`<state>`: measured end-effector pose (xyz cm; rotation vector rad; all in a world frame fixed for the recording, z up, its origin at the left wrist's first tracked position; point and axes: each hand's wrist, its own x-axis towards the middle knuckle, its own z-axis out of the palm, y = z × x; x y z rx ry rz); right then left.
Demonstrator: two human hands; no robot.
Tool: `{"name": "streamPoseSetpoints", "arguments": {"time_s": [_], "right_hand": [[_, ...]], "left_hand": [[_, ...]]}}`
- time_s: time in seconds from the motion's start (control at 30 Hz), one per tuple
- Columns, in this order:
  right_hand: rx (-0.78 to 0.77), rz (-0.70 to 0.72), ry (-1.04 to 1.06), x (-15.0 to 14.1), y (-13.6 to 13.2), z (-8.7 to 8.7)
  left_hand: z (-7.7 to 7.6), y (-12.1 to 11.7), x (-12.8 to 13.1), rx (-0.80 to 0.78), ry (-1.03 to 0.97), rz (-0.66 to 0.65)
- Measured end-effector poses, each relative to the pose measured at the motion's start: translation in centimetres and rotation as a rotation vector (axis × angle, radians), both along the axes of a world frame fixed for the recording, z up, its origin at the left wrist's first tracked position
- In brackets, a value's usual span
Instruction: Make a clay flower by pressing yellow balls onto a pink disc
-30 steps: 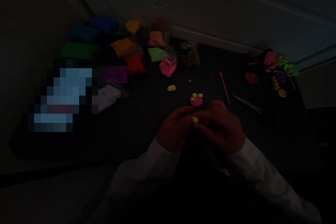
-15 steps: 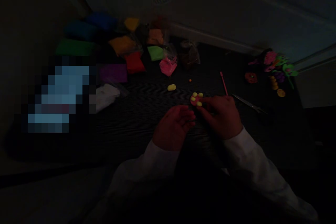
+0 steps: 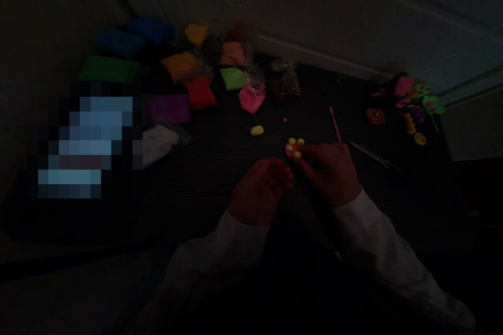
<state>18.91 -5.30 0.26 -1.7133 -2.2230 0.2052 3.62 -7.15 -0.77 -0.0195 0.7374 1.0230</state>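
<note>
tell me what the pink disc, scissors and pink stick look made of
Pink disc: probably soft modelling clay, matt and rounded like the yellow balls on it. Scissors: likely metal toward the tip, thin and grey with a faint sheen; the rest is too dark to judge. Pink stick: perhaps plastic, straight, evenly coloured, finish unclear.

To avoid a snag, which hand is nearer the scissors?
Right. The right hand, at the pink disc, is left of the scissors; the left hand is farther left, beyond the right hand.
</note>
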Motion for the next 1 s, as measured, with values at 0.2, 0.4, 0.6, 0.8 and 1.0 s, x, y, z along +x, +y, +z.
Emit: {"name": "streamPoseSetpoints", "arguments": {"time_s": [0.2,0.4,0.6,0.8,1.0], "right_hand": [[-0.010,-0.009,0.000,0.0,-0.1,-0.1],[-0.007,-0.014,-0.004,0.0,0.0,-0.1],[-0.004,-0.010,0.007,0.0,0.0,-0.2],[0.003,0.006,0.002,0.1,0.1,-0.1],[-0.004,0.016,0.028,0.2,-0.1,0.0]], "left_hand": [[0.1,-0.1,0.0,0.005,-0.009,-0.004],[-0.1,0.0,-0.1,0.010,-0.007,-0.003],[0.3,-0.5,0.3,0.180,0.264,-0.092],[1.5,1.7,-0.8,0.797,1.146,-0.244],[0.5,4.1,-0.7,1.067,1.594,-0.307]]}}
